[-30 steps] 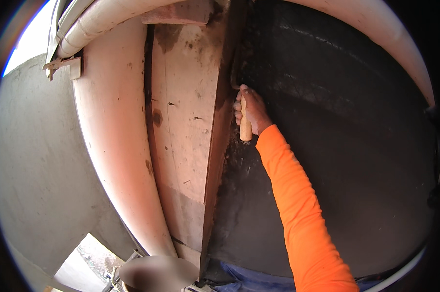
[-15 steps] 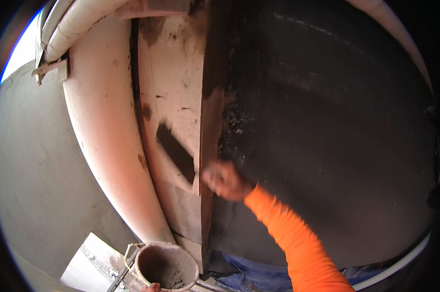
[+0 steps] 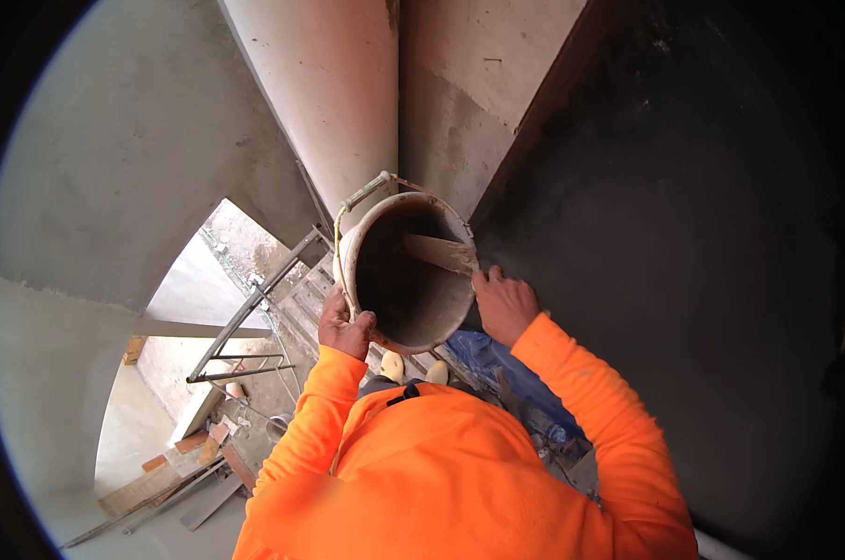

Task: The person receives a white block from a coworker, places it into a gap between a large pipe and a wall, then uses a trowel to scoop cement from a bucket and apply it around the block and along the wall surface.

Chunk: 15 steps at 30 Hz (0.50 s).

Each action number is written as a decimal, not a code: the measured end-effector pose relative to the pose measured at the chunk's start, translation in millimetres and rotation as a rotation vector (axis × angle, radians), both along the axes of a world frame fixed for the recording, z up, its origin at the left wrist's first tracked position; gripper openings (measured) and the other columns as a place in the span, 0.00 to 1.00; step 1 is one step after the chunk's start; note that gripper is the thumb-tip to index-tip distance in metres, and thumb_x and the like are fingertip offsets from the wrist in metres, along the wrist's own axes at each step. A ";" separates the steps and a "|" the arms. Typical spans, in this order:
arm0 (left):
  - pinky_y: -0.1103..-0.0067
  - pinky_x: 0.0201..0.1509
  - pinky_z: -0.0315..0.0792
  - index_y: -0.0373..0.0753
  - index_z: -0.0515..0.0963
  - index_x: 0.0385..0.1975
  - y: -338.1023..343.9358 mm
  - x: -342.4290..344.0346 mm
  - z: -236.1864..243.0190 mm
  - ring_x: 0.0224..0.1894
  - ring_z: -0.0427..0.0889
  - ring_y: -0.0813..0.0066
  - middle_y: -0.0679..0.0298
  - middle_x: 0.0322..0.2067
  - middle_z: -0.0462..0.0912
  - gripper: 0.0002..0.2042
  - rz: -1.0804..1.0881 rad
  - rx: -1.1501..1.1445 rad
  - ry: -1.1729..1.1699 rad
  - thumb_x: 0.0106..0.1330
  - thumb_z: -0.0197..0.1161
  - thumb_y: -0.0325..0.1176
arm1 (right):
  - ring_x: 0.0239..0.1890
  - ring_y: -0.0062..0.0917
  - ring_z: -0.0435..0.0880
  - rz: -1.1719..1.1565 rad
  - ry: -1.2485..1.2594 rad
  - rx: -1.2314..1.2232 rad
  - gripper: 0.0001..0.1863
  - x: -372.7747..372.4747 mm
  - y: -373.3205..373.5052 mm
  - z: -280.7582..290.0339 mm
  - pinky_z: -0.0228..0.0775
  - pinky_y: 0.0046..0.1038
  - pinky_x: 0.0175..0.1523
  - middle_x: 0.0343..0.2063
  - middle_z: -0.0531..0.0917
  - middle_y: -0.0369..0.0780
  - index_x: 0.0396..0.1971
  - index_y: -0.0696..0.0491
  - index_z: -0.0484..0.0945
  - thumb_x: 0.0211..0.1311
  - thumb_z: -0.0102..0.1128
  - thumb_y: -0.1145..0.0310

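Note:
A pale round bucket (image 3: 350, 252), smeared with cement and tilted so that its dark inside faces me, is held in front of my body. My left hand (image 3: 345, 325) grips its near left rim, thumb over the edge, beside the wire handle (image 3: 366, 190). At the right rim, my right hand (image 3: 507, 303) is closed on a flat trowel (image 3: 439, 252). Its brownish blade reaches over the rim into the bucket; my fingers hide its grip. How much mix lies inside is too dark to tell.
A thick pale pipe (image 3: 324, 84) stands ahead, with a dark plastered wall (image 3: 665, 280) to the right. Wooden planks (image 3: 301, 303) and a metal frame (image 3: 254, 299) lie below. Blue sheeting (image 3: 516, 373) and loose boards (image 3: 152, 485) are lower down.
My right hand has come down from the wall panel to the bucket, bringing the trowel inside the rim. The view has tipped downward, and the bucket now appears higher and more central.

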<state>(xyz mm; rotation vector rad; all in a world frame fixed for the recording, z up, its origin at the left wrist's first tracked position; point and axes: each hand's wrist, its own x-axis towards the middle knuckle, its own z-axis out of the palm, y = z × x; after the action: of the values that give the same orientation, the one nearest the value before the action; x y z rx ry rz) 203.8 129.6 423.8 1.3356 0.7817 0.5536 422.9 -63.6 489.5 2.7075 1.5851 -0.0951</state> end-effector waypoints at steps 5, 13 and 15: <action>0.68 0.75 0.57 0.33 0.80 0.54 -9.1 -9.4 -5.5 0.71 0.66 0.57 0.51 0.67 0.71 0.23 -0.013 0.160 0.009 0.54 0.61 0.20 | 0.37 0.38 0.89 -0.056 -0.199 -0.100 0.09 -42.4 61.2 -43.9 0.83 0.36 0.39 0.35 0.85 0.45 0.40 0.54 0.77 0.63 0.56 0.68; 0.71 0.73 0.60 0.33 0.77 0.59 -15.1 -20.0 -1.0 0.71 0.68 0.59 0.53 0.68 0.71 0.27 0.004 0.105 0.019 0.55 0.60 0.18 | 0.46 0.53 0.85 -0.082 0.547 -0.018 0.16 -74.9 25.0 -59.5 0.77 0.49 0.53 0.43 0.84 0.54 0.50 0.57 0.76 0.69 0.56 0.64; 0.71 0.72 0.61 0.33 0.77 0.60 -12.8 -22.5 -2.1 0.70 0.69 0.59 0.53 0.68 0.71 0.27 -0.045 0.138 -0.005 0.56 0.59 0.17 | 0.44 0.50 0.87 -0.024 0.569 -0.187 0.15 -61.8 32.5 -56.8 0.79 0.46 0.52 0.45 0.84 0.53 0.49 0.58 0.77 0.67 0.57 0.66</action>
<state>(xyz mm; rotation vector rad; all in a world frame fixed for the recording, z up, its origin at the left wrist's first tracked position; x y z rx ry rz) 181.3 116.8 421.6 1.4742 0.7180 0.5837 361.1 -31.1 432.7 2.6865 1.5364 -1.0376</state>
